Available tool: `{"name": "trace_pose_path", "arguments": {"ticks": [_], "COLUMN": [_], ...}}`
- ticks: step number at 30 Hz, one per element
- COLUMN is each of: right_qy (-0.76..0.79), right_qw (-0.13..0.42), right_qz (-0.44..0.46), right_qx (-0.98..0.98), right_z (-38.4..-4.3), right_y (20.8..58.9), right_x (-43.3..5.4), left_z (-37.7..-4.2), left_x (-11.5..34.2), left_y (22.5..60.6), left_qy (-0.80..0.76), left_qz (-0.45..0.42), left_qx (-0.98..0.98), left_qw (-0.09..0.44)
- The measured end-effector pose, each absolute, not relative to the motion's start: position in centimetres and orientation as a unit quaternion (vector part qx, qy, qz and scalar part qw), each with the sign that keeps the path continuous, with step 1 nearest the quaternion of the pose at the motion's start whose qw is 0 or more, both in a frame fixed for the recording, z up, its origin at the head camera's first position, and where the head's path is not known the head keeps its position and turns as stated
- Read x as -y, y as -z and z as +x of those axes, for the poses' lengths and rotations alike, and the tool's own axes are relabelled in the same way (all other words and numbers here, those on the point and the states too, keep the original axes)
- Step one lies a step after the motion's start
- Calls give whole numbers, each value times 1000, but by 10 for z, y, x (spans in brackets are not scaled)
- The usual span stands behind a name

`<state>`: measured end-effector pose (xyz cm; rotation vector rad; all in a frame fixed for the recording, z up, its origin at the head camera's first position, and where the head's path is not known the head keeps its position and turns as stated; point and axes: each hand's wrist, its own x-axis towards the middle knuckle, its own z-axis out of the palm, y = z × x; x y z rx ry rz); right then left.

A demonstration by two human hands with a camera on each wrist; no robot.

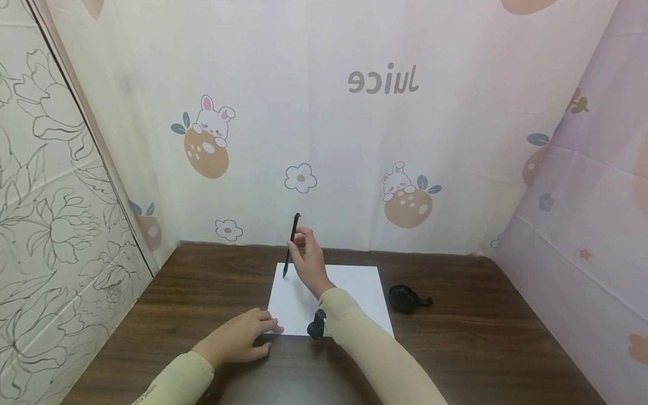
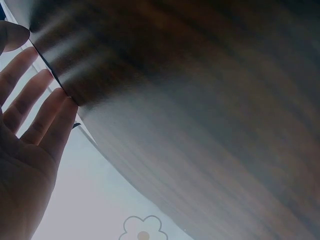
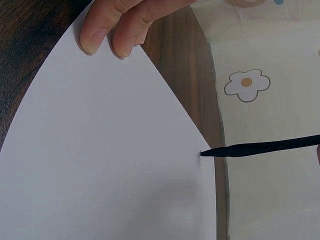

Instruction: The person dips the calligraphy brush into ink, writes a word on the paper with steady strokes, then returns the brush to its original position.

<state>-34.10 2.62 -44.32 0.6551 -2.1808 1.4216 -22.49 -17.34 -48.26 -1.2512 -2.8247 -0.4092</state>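
Note:
A sheet of white paper [image 1: 354, 281] lies on the table near its far edge. My right hand [image 1: 307, 256] pinches a slim black writing brush [image 1: 292, 239], held nearly upright above the paper's upper left corner. In the right wrist view the brush [image 3: 260, 148] has a tapered tip right at a tiny dark mark near the paper's edge. My left hand [image 1: 243, 336] rests at the paper's lower left corner, fingers extended onto it and thumb on the table. Its fingertips also show on the paper [image 3: 100, 125] in the right wrist view.
A black rounded object with a short handle [image 1: 402, 298] lies on the dark wood table [image 1: 481, 320], right of the paper. A printed curtain [image 1: 334, 140] hangs behind the table, with more patterned cloth on both sides. A small black device [image 1: 316, 325] sits at the right wrist.

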Motion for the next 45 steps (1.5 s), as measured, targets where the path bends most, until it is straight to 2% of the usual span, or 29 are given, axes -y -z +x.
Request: {"name": "trace_pose_path", "arguments": {"ticks": [7,45], "right_qy": [-522,-528], "right_qw": [208,201], "right_qz": [234,226], "right_qx": [793,793], "right_z": [-340,-337], "right_y": [444,448], "right_x": [-26,-25], "left_z": [-225,-224], "left_x": [174,173], "left_y": [484,482], "left_qy": [130,126], "left_qz": [-399,-405], "left_qx": [908,905], "left_qw": [12,16]}}
